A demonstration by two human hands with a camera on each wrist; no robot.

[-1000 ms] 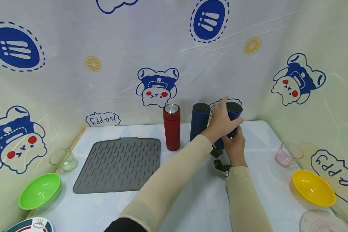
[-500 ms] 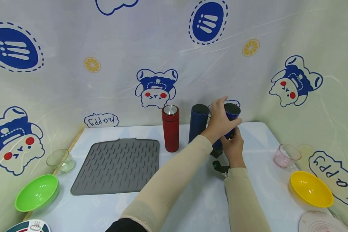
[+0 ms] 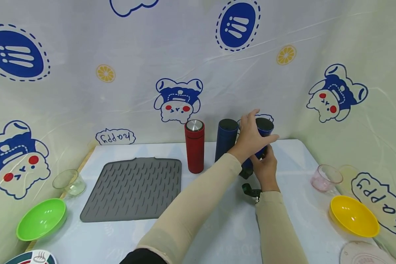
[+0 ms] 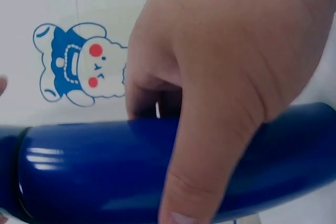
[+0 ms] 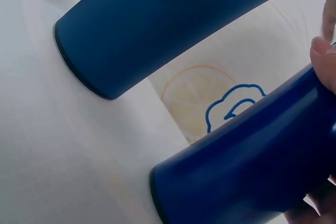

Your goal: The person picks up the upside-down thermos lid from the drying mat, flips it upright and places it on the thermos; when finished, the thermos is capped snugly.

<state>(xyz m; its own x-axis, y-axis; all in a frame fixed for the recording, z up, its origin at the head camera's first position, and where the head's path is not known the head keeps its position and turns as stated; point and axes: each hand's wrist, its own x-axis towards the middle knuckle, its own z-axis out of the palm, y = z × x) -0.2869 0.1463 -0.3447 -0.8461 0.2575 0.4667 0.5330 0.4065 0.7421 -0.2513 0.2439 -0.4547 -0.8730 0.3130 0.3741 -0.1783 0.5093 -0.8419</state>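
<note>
My left hand (image 3: 249,137) grips the upper part of a glossy blue thermos (image 3: 265,125), its thumb laid across the front and one finger pointing up beside it. In the left wrist view this hand (image 4: 220,77) covers the middle of the blue thermos (image 4: 100,171), and a seam rings its body at the far left. My right hand (image 3: 266,167) holds the same thermos lower down, partly overlapped by the left arm. Down at the left in the right wrist view, the thermos's (image 5: 226,166) dark-rimmed base shows. A second, matte blue thermos (image 3: 226,141) stands just left of it.
A red thermos (image 3: 195,150) with a silver top stands further left, beside a grey ridged mat (image 3: 135,190). Along the left edge are a greenish glass (image 3: 74,183), green bowl (image 3: 43,220) and plate (image 3: 33,258). A pink glass (image 3: 325,179), yellow bowl (image 3: 354,216) and pale plate (image 3: 366,253) line the right.
Both hands stay on the glossy blue thermos. The left thumb tip reaches slightly farther right than half a second ago; the head view shifts a little.
</note>
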